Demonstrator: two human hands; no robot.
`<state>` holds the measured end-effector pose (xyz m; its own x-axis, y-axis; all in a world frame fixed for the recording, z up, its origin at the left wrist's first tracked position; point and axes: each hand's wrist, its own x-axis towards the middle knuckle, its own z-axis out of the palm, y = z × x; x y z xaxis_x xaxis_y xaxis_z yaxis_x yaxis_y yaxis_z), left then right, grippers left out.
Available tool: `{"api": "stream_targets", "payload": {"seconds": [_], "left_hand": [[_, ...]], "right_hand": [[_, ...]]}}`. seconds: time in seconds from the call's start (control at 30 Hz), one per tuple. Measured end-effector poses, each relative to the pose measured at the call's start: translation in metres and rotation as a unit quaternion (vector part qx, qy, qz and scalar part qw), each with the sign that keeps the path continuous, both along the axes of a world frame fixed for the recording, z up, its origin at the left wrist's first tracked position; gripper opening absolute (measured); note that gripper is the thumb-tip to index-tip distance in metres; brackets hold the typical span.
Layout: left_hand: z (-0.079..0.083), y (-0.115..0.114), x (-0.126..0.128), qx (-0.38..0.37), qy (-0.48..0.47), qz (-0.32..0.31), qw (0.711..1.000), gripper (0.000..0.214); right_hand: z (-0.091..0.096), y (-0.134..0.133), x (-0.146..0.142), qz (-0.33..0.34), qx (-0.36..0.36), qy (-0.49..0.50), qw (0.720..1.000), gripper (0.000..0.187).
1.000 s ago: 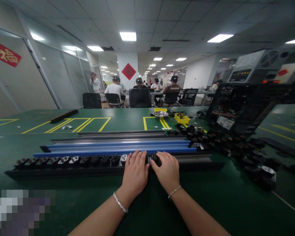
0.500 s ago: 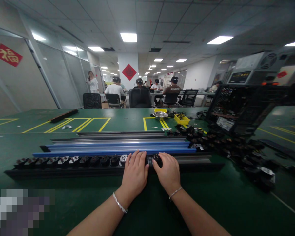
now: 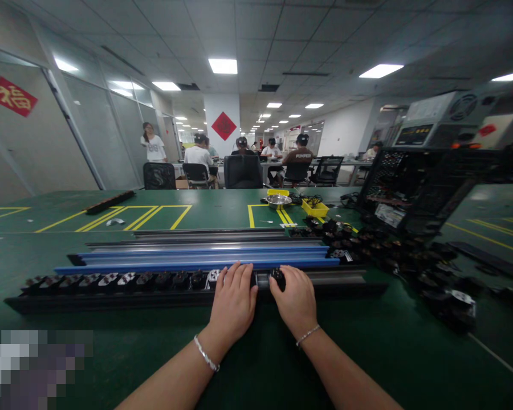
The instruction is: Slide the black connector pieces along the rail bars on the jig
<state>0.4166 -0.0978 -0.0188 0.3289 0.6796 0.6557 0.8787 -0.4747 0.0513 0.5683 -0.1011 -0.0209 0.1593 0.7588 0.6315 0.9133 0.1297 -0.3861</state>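
Note:
A long black channel (image 3: 123, 302) lies across the bench in front of me, its left part filled with a row of black socket modules (image 3: 163, 279). My left hand (image 3: 233, 302) closes over the right end of that row, fingers on top and thumb on the near side; its palm hides the modules beneath. In my right hand (image 3: 297, 299), thumb and fingers grip a black socket module (image 3: 277, 278) at the channel. A short stretch of bare grey channel floor (image 3: 262, 280) shows between the hands.
Behind the channel lie blue rails (image 3: 196, 263) and more black rails (image 3: 209, 233). Loose socket modules (image 3: 380, 247) pile up at right, beside an open computer case (image 3: 414, 188). A metal bowl (image 3: 279, 200) and a yellow tray (image 3: 315, 208) stand farther back. People sit beyond the bench.
My right hand has shifted slightly right with its socket module, widening the gap between the hands. The left hand stays over the row.

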Motion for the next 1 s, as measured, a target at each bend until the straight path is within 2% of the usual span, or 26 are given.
{"api": "stream_targets", "payload": {"seconds": [0.53, 1.0], "left_hand": [[0.002, -0.0011, 0.0001, -0.01, 0.008, 0.002, 1.0, 0.039], [0.0002, -0.0002, 0.0006, 0.002, 0.011, 0.007, 1.0, 0.039]], "right_hand": [[0.0019, -0.0006, 0.0061, -0.017, -0.021, -0.005, 1.0, 0.03], [-0.0006, 0.0023, 0.0061, -0.069, 0.007, -0.003, 0.998, 0.026]]}}
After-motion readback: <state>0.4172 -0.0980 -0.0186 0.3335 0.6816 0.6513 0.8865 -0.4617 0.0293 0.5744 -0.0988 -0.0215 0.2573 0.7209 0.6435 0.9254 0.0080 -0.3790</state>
